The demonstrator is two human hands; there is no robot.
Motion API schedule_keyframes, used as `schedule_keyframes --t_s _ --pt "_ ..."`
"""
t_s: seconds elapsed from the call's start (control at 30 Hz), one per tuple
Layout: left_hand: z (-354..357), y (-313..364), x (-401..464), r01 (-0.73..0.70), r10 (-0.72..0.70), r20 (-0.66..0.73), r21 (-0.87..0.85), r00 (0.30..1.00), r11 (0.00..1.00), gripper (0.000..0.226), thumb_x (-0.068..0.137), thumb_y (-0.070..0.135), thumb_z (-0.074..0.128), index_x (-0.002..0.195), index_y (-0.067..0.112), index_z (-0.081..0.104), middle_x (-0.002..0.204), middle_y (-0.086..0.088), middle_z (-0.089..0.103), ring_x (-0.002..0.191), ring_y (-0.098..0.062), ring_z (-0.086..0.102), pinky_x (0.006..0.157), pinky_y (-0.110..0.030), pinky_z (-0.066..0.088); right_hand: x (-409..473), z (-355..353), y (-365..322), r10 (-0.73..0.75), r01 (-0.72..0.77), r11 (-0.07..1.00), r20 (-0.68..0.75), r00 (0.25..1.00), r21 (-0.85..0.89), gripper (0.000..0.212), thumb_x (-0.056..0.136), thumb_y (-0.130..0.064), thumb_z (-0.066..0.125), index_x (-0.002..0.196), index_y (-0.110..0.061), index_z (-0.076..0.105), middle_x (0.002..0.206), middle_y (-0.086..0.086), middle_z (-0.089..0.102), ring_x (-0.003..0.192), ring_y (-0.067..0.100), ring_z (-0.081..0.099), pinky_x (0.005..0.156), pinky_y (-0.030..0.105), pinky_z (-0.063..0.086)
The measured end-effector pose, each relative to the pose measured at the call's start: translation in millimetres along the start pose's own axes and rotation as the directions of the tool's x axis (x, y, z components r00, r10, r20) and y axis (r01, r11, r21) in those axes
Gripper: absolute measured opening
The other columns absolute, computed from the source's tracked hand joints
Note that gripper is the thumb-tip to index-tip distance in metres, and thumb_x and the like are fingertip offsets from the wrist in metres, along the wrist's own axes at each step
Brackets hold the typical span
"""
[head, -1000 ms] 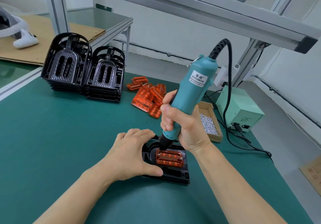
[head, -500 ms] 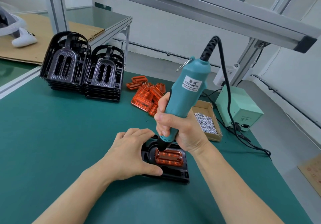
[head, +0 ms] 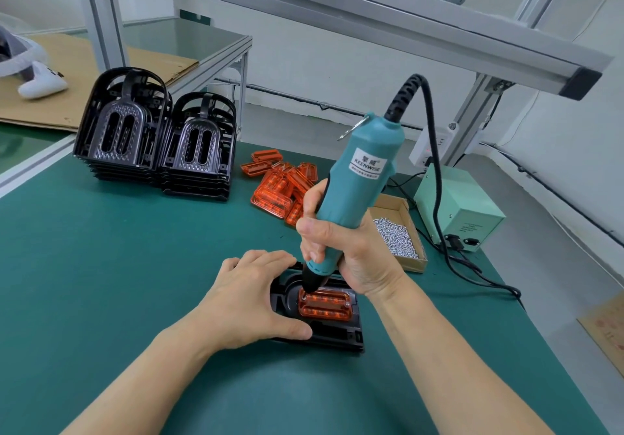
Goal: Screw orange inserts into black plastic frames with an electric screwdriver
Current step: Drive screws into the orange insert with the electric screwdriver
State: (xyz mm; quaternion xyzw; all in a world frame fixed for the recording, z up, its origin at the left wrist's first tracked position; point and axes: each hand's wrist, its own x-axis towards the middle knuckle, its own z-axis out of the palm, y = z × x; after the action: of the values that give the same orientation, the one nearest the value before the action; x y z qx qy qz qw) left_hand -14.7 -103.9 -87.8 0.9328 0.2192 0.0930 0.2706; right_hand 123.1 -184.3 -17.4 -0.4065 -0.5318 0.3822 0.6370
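The orange insert [head: 325, 305] sits seated in the black frame [head: 337, 335], which lies flat on the green table [head: 101, 249] just in front of me. I judge both parts light, stiff plastic; the frame would skate on the mat if unpinned, and the translucent insert looks brittle enough to crack under a slipped bit, so the frame's left edge and near rim are the places to hold it. My left hand [head: 251, 303] does that: fingers spread and pressing down across the far left part of the frame, thumb laid along its near edge. My right hand [head: 341, 252] is clenched around the lower body of the teal electric screwdriver [head: 358, 195], whose black tip is planted on the screw at the insert's far left corner; the tool leans away to the right. The other corner screws are too small to judge. Beyond lie the pile of spare orange inserts [head: 282, 188], two stacks of black frames [head: 158, 141], a cardboard box of screws [head: 398, 235] and the pale green power unit [head: 459, 212]
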Motion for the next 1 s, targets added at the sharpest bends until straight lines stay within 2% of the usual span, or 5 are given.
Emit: schedule_keyframes --t_s 0.3,0.4,0.7,0.87,1.0 --pt "-2.0 2.1 0.3 0.003 -0.003 -0.004 0.016 1.000 1.000 0.112 0.042 0.084 0.049 0.143 0.038 0.031 0.142 0.029 0.032 0.128 0.003 0.022 0.105 -0.025 0.016 1.4 -2.9 2.7 0.007 -0.010 0.999 -0.079 0.997 -0.039 0.021 0.081 -0.005 0.067 0.095 -0.021 0.061 0.062 0.000 0.051 0.046 0.011 0.047 0.056 0.030 0.046" --pt "-1.8 2.5 0.5 0.005 -0.005 -0.008 0.020 1.000 1.000 0.112 0.042 0.084 0.049 0.142 0.036 0.033 0.141 0.028 0.034 0.130 0.003 0.022 0.103 -0.022 0.014 1.7 -6.2 3.5 0.015 -0.018 1.000 -0.121 0.993 -0.020 0.018 0.083 -0.004 0.065 0.086 -0.022 0.060 0.058 0.000 0.050 0.045 0.012 0.045 0.056 0.028 0.045" --pt "-3.4 3.3 -0.4 0.003 -0.003 0.008 0.018 1.000 1.000 0.112 0.042 0.084 0.050 0.143 0.038 0.031 0.143 0.028 0.032 0.130 0.004 0.021 0.104 -0.023 0.014 -0.9 -4.2 -1.4 0.007 -0.007 1.000 -0.057 0.998 -0.006 0.023 0.081 0.000 0.065 0.086 -0.022 0.062 0.060 -0.001 0.051 0.045 0.011 0.047 0.056 0.028 0.047" --pt "-1.8 1.4 -0.7 0.008 -0.008 -0.005 0.018 1.000 1.000 0.107 0.050 0.078 0.065 0.142 0.035 0.033 0.141 0.026 0.033 0.129 0.004 0.020 0.099 -0.019 0.010 -6.2 -6.8 -3.6 -0.010 0.035 0.995 -0.250 0.968 0.097 0.016 0.081 -0.003 0.065 0.086 -0.018 0.061 0.058 -0.001 0.048 0.045 0.012 0.044 0.054 0.025 0.044" --pt "-0.8 -0.4 -0.1 0.004 -0.004 -0.011 0.005 1.000 1.000 0.113 0.041 0.084 0.053 0.142 0.037 0.033 0.139 0.027 0.033 0.126 0.007 0.019 0.097 -0.017 0.008 -9.0 -16.1 -14.9 -0.027 0.079 0.989 -0.369 0.929 0.126 0.014 0.082 -0.004 0.064 0.085 -0.016 0.058 0.056 -0.002 0.046 0.046 0.013 0.043 0.053 0.027 0.042"
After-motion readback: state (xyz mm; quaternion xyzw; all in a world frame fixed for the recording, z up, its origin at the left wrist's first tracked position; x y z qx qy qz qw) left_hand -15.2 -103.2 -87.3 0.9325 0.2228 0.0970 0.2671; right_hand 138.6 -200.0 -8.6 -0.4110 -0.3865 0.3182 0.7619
